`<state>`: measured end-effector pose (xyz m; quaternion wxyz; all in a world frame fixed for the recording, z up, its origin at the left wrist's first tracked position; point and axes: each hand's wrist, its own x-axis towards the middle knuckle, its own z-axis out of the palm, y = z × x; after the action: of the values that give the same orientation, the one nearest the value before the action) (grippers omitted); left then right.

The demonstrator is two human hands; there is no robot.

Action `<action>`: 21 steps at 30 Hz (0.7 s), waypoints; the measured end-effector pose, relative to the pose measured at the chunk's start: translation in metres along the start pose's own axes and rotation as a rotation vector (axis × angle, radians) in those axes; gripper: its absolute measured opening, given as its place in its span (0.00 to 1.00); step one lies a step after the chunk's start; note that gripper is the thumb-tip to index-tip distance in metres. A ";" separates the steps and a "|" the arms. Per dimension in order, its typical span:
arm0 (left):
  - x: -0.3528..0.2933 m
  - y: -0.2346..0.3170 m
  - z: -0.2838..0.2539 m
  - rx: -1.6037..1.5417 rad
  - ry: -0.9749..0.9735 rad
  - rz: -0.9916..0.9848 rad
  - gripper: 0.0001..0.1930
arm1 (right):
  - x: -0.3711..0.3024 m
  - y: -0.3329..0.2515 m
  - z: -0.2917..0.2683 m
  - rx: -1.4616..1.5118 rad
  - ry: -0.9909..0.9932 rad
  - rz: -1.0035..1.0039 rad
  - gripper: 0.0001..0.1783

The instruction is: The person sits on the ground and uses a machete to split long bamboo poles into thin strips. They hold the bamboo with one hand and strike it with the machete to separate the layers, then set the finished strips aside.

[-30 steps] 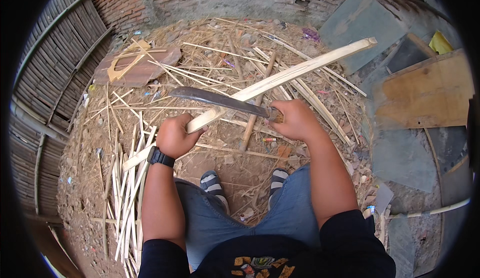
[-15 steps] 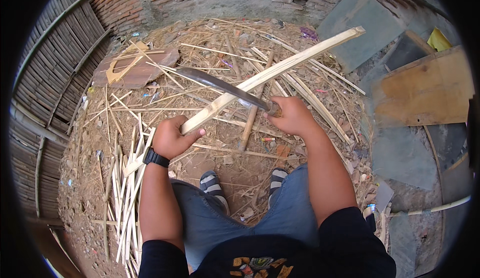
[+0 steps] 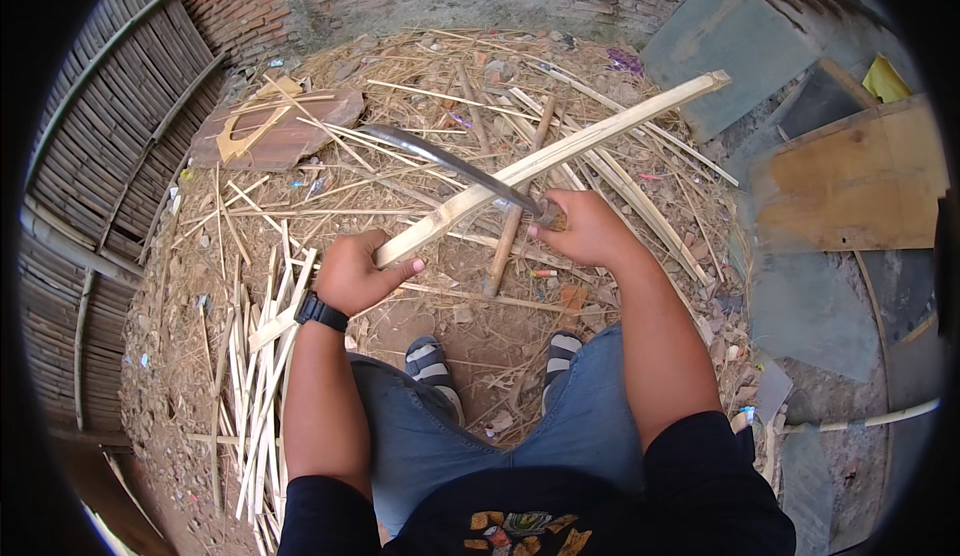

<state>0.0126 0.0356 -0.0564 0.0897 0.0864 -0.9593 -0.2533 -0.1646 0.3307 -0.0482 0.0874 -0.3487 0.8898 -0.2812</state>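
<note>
A long pale bamboo strip slants from lower left to upper right in front of me. My left hand, with a black watch on its wrist, is closed round the strip near its lower end, which sticks out past the hand. My right hand grips the short handle of a machete. Its dark, curved blade points to the far left and crosses the strip around the middle, its edge appearing to rest on the wood. The fingers under the handle are partly hidden.
A pile of split strips lies on the ground at the left. Sticks and shavings litter the dirt ahead, with a brown board beyond. Slabs and a wooden panel lean at the right. A woven bamboo wall stands left.
The machete blade has tilted, so its face catches more light. The strip's far end has dropped slightly, and my left hand has shifted a little to the right.
</note>
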 end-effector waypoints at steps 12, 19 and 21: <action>0.002 0.001 0.005 0.040 0.074 -0.027 0.30 | -0.014 -0.021 0.000 -0.168 -0.140 -0.066 0.27; 0.000 0.012 -0.006 0.282 0.240 0.012 0.31 | 0.003 0.034 -0.017 0.073 0.392 0.266 0.25; 0.005 0.017 -0.014 0.368 0.310 0.038 0.31 | -0.001 0.012 -0.016 0.027 0.317 0.191 0.23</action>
<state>0.0084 0.0425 -0.0356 0.2233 0.1208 -0.9656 -0.0564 -0.1763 0.3463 -0.0418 -0.0227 -0.2126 0.9177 -0.3348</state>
